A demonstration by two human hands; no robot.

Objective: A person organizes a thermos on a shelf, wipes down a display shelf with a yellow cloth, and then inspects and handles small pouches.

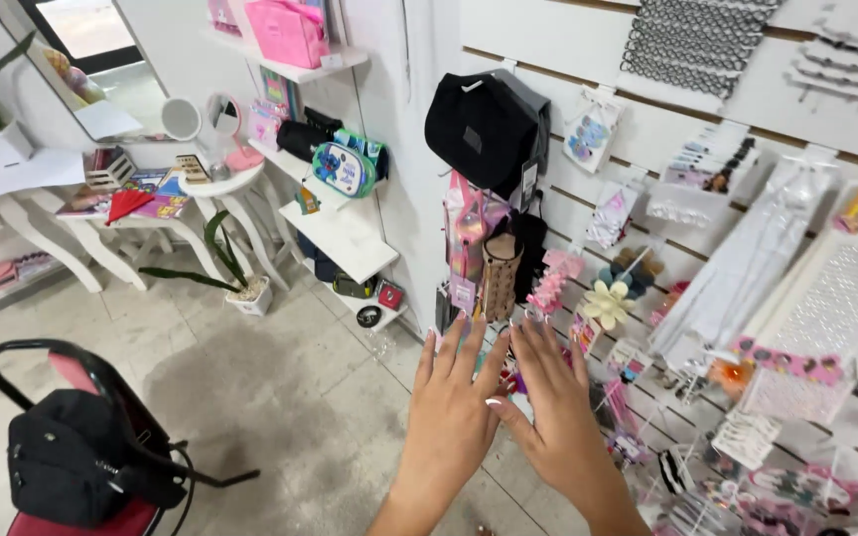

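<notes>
At slatwall display, left hand (452, 407) and right hand (555, 409) both open, empty, reaching toward hanging hair accessories (603, 303); next likely needs picking one item

A slatted white wall panel (667, 129) carried hanging goods: a black bag (484, 129), hair clips (608, 303) and carded accessories. White shelves (345, 238) held a blue pouch (342, 169) and a pink bag (288, 32). A white desk (166, 218) bore a round mirror (222, 117). A potted plant (245, 288) stood on the tiled floor (290, 397)
</notes>
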